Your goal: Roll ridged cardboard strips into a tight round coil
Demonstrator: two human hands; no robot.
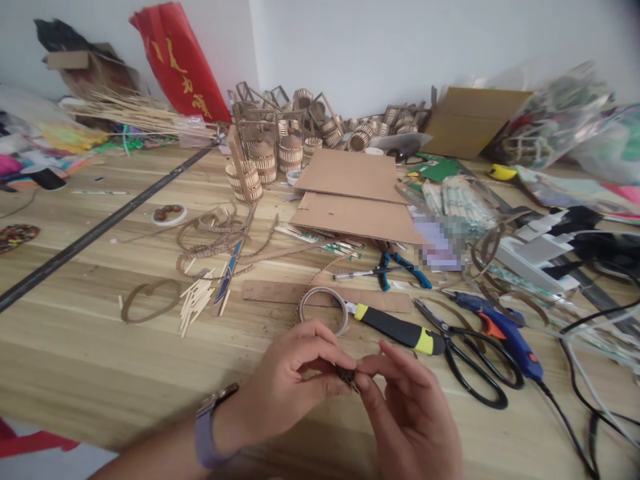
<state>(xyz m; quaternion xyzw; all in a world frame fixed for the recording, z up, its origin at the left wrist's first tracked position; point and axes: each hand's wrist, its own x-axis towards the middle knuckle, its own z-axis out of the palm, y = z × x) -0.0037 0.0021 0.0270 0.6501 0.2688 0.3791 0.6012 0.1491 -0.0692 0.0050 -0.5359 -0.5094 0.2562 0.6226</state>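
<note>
My left hand (295, 383), with a band on its wrist, pinches a small dark brown piece (346, 375) between thumb and fingers. My right hand (413, 407) grips the same piece from the other side, thumb and forefinger closed on it. Fingers cover most of the piece, so its full shape is hidden. Just beyond the hands lie a ring of tape (345, 319) and a black and yellow utility knife (395, 328). Black-handled scissors (480, 367) and a blue hot glue gun (505, 333) rest to the right.
Short wooden sticks (197, 300) and coiled corrugated cardboard strips (205, 243) lie on the left. Blue-handled pliers (384, 270) sit before stacked cardboard sheets (350, 177). Several small stick buckets (245, 181) stand behind. At the right, a white power strip (537, 253) trails cables.
</note>
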